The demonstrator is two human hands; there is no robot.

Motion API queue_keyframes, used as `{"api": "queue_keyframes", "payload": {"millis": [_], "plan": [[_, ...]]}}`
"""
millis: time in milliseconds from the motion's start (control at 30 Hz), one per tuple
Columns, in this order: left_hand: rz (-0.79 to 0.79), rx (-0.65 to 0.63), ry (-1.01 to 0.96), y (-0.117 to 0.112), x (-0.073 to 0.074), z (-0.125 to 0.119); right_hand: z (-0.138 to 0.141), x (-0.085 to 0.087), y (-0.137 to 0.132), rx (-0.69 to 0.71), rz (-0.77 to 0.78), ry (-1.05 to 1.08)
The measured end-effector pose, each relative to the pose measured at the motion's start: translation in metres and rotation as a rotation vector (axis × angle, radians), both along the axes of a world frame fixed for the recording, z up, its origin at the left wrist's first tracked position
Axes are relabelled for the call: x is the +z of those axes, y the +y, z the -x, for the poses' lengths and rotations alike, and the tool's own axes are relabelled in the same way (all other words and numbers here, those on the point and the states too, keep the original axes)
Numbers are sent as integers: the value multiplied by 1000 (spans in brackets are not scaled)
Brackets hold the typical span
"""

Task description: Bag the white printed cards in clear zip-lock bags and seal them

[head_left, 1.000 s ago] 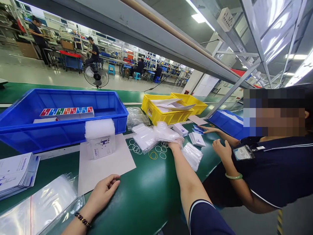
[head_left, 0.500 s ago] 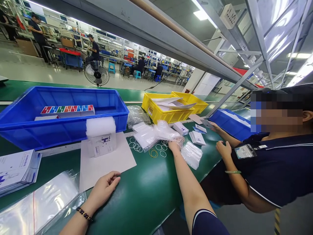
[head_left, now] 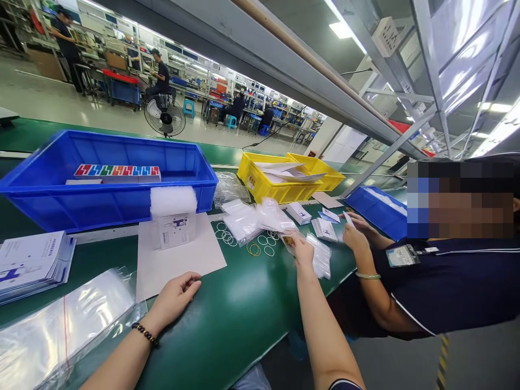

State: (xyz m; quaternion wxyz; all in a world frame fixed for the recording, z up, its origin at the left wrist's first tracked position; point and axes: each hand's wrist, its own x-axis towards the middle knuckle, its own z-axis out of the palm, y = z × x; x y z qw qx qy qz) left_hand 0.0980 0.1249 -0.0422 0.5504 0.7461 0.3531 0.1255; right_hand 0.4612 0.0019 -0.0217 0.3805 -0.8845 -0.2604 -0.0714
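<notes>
My left hand (head_left: 175, 297) rests on the green tabletop beside a grey-white cardboard sheet (head_left: 174, 265), fingers loosely bent, with nothing seen in it. On that sheet stands a clear bag with a printed card (head_left: 175, 230) and a roll of white foam (head_left: 173, 201) behind its top. My right hand (head_left: 304, 250) is closed on the edge of a small clear plastic bag (head_left: 288, 241) with something yellowish-brown inside. Just right of this hand lies a stack of clear bags (head_left: 320, 257). White rubber bands (head_left: 268, 250) and yellow ones (head_left: 254, 248) lie to its left.
A blue bin (head_left: 109, 208) holds colourful boxes (head_left: 117, 172). Yellow bins (head_left: 266, 189) hold papers. Printed booklets (head_left: 32, 260) and long clear bags (head_left: 77, 319) lie at left. White foam pouches (head_left: 244, 222) lie mid-table. A co-worker's hands (head_left: 357, 233) hold a card at right.
My right hand has drawn back from the foam pouches towards me and slightly right, with the small bag in it. My left hand stays put. The co-worker's hands have come together on a card.
</notes>
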Motion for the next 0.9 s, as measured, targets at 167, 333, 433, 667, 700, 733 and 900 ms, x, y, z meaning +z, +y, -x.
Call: {"api": "queue_keyframes", "payload": {"millis": [167, 333, 433, 667, 700, 733, 900], "plan": [[-25, 2, -13, -1, 0, 1, 13, 9, -10, -90, -61, 54], [-51, 12, -28, -2, 0, 2, 28, 30, -18, -30, -115, 80], [-65, 6, -28, -2, -1, 2, 41, 45, -19, 114, -148, 135], [-74, 6, -14, -3, -1, 2, 80, 58, 8, 430, -46, 221], [-76, 6, -10, -3, 0, 2, 84, 56, 14, 453, 19, 204], [-78, 5, -9, -3, 0, 2, 88, 54, 20, 466, 84, 183], [-80, 21, -10, -4, 4, 2, 98, 41, 30, 416, 278, 63]]}}
